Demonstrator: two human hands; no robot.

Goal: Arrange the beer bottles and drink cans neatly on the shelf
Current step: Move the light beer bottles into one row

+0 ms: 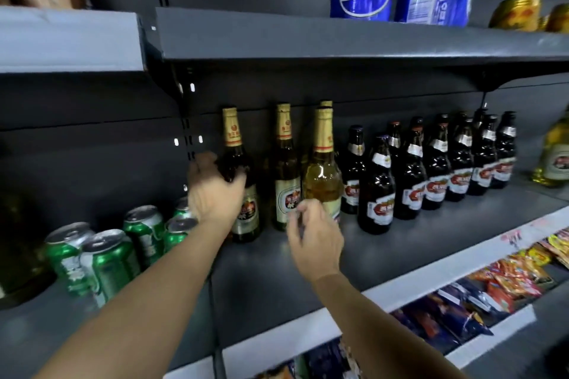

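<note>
Two bare hands work a dark metal shelf in the head view, where beer bottles and drink cans are being lined up. The left hand grips the shoulder of the leftmost gold-capped bottle, fingers curled round the dark glass; the bottle stands upright at the left end of the shelf bay, close to the upright post. The right hand hovers just before the clear golden bottle, its fingers loosely bent and seemingly holding nothing, though motion blur makes that hard to settle. Between the two stands a second gold-capped bottle, with another cap showing behind the golden one. To the right runs a tidy double file of dark brown bottles, labels facing out. On the neighbouring bay to the left, green cans cluster unevenly, some leaning against one another.

The step in hand appears to be drawing the leftmost bottle into line with its fellows. Doing it well likely means keeping the grip low on the shoulder rather than the neck, sliding the base along the shelf instead of lifting high under the shelf above, turning the label forward, and closing the gap to the next bottle without knocking it. The free hand could steady the golden bottle meanwhile. The cans look the untidiest part remaining.
</note>
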